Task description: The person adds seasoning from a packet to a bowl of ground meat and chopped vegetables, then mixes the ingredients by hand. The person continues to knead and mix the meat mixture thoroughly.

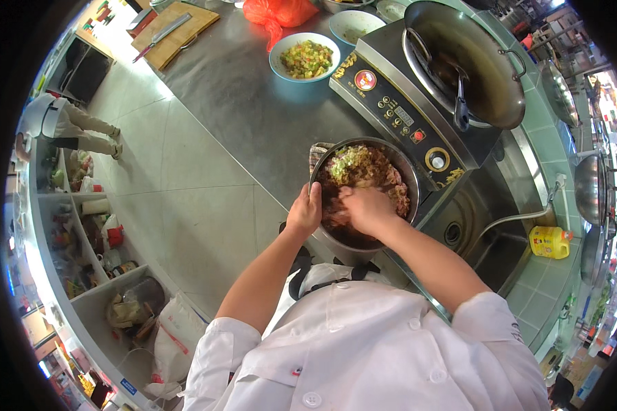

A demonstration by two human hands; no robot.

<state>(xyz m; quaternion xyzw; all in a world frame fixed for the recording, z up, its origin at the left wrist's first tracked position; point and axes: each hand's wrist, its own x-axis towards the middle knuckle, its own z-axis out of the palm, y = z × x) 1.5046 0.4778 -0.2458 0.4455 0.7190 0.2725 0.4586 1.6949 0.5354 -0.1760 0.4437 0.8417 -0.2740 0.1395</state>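
Observation:
My left hand (pixel 306 208) grips the near-left rim of a deep metal bowl (pixel 414 174), its thumb over the edge. Inside lies raw minced meat (pixel 400 198), with chopped pale green and white pieces, perhaps scallion (pixel 350 163), and a brown seasoned patch on top. My right hand (pixel 367 210) is down in the mince at the near side. Its fingers are blurred and partly sunk in the meat, so their grip is unclear. A folded striped cloth (pixel 319 150) shows beside the bowl's far-left rim.
An induction cooker (pixel 401 113) carries a wok (pixel 486 87) with a ladle (pixel 461 105). Behind are a bowl of diced vegetables (pixel 308 59), a red plastic bag (pixel 283 13), and a knife (pixel 169 31) on a cutting board (pixel 200 20). Right is a sink (pixel 473 216); a person (pixel 67 123) bends at left.

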